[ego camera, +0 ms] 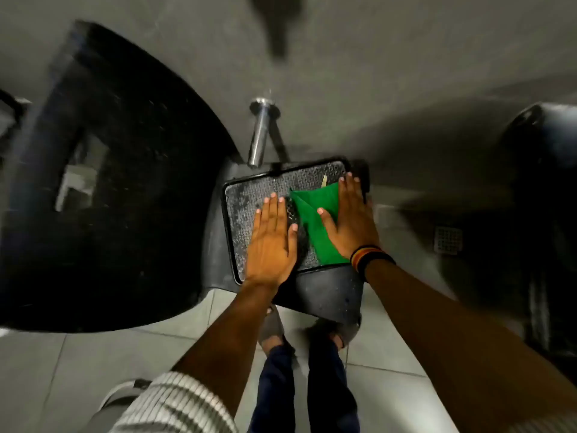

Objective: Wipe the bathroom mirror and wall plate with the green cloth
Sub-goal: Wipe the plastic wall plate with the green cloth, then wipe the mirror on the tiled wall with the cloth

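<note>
A folded green cloth [318,220] lies on a textured, black-framed rectangular plate [249,195] below the grey wall. My right hand [349,220] lies flat on the cloth's right part, fingers spread and pressing it to the plate. My left hand [270,242] rests flat on the plate's bare left part, beside the cloth and holding nothing. No mirror is clearly visible; the picture is blurred by motion.
A chrome spout [259,135] juts from the wall just above the plate. A large black speckled counter [109,182] fills the left. A dark rounded fixture [543,214] stands at the right, with a floor drain [448,239] near it. My feet [299,332] are on pale floor tiles.
</note>
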### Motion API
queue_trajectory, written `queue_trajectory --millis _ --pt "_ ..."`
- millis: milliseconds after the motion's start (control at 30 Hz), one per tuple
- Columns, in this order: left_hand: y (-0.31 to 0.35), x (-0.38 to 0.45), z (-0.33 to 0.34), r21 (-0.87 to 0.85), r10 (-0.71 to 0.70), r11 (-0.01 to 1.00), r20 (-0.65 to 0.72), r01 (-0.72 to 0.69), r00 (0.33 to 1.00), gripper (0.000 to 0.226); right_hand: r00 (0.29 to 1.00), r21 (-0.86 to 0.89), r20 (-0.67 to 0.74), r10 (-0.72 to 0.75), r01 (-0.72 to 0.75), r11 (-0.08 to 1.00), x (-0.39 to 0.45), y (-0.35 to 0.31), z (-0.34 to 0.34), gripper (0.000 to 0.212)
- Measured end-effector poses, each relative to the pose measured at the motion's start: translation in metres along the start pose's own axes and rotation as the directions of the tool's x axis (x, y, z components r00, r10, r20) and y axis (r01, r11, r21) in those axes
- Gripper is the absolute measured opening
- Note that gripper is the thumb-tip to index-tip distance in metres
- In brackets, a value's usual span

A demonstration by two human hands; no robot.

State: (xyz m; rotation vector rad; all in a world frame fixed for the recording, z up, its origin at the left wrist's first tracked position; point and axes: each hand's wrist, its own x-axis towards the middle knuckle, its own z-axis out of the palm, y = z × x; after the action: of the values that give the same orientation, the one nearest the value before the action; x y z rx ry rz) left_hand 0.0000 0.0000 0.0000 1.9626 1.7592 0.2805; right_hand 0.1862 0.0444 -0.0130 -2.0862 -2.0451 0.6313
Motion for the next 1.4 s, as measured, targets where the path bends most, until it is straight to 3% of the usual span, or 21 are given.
queue_trajectory --millis 133,233,367,433,600,800,900,1033,1133,1267,1400 --pt "-0.014 0.004 0.033 0.021 -0.038 0.999 0.008 0.038 0.999 0.067 0.992 -0.109 0.127 0.002 0.012 0.994 0.011 0.022 0.059 0.092" --pt "-0.021 0.012 0.049 0.018 -0.001 1.000 0.008 0.000 1.000 0.067 0.993 -0.159 0.118 0.012 0.007 0.987 0.018 0.031 0.088 0.093" --pt "-0.020 0.025 0.054 0.023 0.016 1.000 -0.014 -0.016 1.000 0.066 0.998 -0.170 0.055 0.030 -0.020 0.985 0.020 0.026 0.089 0.071" --pt "-0.015 0.029 0.052 0.023 0.033 0.999 -0.020 -0.033 0.999 0.065 0.999 -0.094 0.000 0.050 -0.049 0.994 0.029 0.025 0.084 0.060" --pt "-0.007 0.033 0.035 0.016 0.074 0.997 -0.019 -0.074 0.997 0.065 0.991 0.175 -0.074 0.116 -0.101 0.979 0.036 0.028 0.057 0.056" --pt "0.036 0.042 -0.021 0.015 0.204 0.979 -0.086 -0.203 0.975 0.065 0.930 0.544 -0.173 0.323 -0.183 0.819 0.008 -0.012 -0.028 0.066" --pt "0.089 0.056 -0.079 0.013 0.294 0.955 -0.176 -0.296 0.939 0.064 0.881 0.640 -0.283 0.378 -0.120 0.759 -0.011 -0.037 -0.094 0.066" --pt "0.175 0.083 -0.172 0.076 0.464 0.883 -0.282 -0.463 0.840 0.063 0.809 0.630 -0.490 0.324 0.072 0.773 -0.019 -0.073 -0.215 0.052" --pt "0.251 0.097 -0.258 0.128 0.574 0.809 -0.385 -0.574 0.723 0.063 0.702 0.593 -0.649 0.292 0.227 0.773 -0.026 -0.096 -0.323 0.055" --pt "0.356 0.107 -0.373 0.215 0.713 0.659 -0.482 -0.721 0.509 0.063 0.474 0.480 -0.842 0.257 0.441 0.758 -0.035 -0.122 -0.468 0.061" --pt "0.438 0.098 -0.458 0.356 0.800 0.536 -0.505 -0.766 0.324 0.064 0.268 0.347 -0.936 0.231 0.572 0.743 -0.056 -0.136 -0.567 0.058"
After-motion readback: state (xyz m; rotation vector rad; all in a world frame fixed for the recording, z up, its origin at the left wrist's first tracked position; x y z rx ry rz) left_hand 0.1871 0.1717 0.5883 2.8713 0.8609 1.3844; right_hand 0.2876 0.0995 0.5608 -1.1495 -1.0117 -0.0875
